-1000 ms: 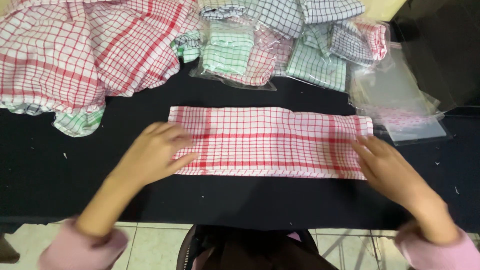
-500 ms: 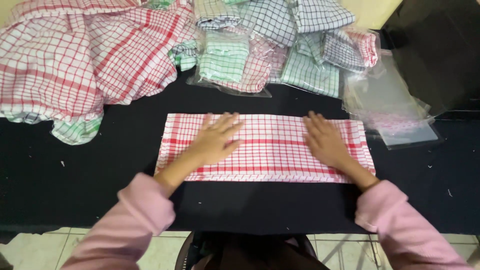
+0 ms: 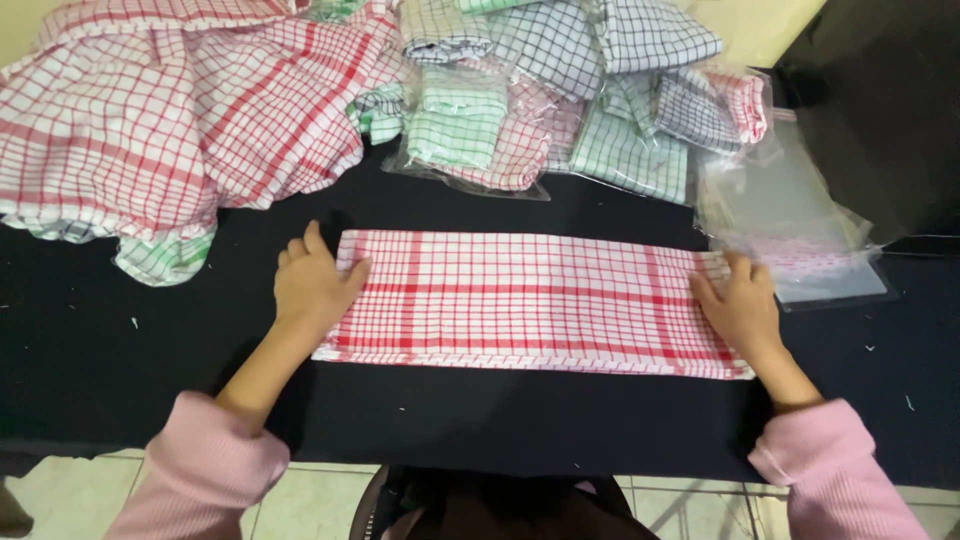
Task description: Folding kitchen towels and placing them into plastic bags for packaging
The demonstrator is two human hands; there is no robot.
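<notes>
hands on both short ends of a folded red-check cloth, desk centre.

folded red-check cloth (image 3: pixel 530 302) lies flat on the black desk (image 3: pixel 120 370), long axis running left to right across the person's front. left hand (image 3: pixel 312 288) rests at the cloth's left end, fingers together and flat, tips just over the edge, not clamped. right hand (image 3: pixel 742 308) sits on the cloth's right end, fingers slightly curled on the edge; cannot tell if it pinches the fabric. each hand is equally near its own end, cloth spans between them. behind the cloth: loose red-check pile (image 3: pixel 170 110) to the back left, bagged check cloths (image 3: pixel 470 130) straight behind, empty clear bags (image 3: pixel 800 230) just beside the right end.
</notes>
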